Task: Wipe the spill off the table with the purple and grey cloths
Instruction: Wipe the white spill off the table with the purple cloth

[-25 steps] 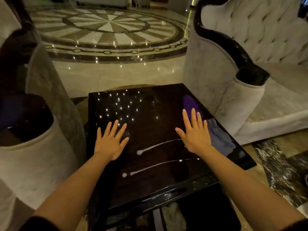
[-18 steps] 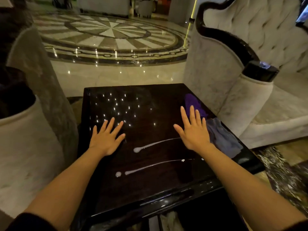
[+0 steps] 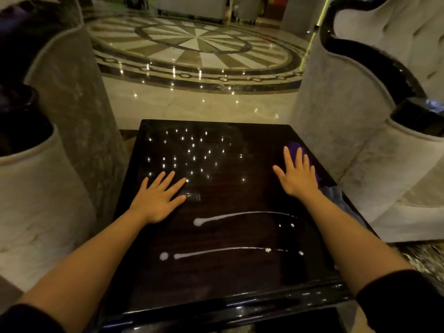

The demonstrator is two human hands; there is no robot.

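A glossy dark table (image 3: 240, 280) carries two long white streaks of spill: one (image 3: 240, 214) mid-table, the other (image 3: 216, 253) nearer me, each with a few small drops at its right end. My left hand (image 3: 159, 199) lies flat with fingers spread, left of the upper streak. Over at the right edge, my right hand (image 3: 298, 175) is open with spread fingers and partly covers the purple cloth (image 3: 294, 145). The grey cloth (image 3: 337, 195) lies just behind my right forearm, mostly hidden by it.
Pale upholstered armchairs with dark trim flank the table: one on the left (image 3: 48, 164), one on the right (image 3: 384, 140). Beyond the table's far edge is a polished marble floor (image 3: 197, 44) with a round inlay.
The view has swung left and tilted up. My right hand has slid farther over the purple cloth, and the forearm now hides more of the grey cloth. My left hand stays flat.
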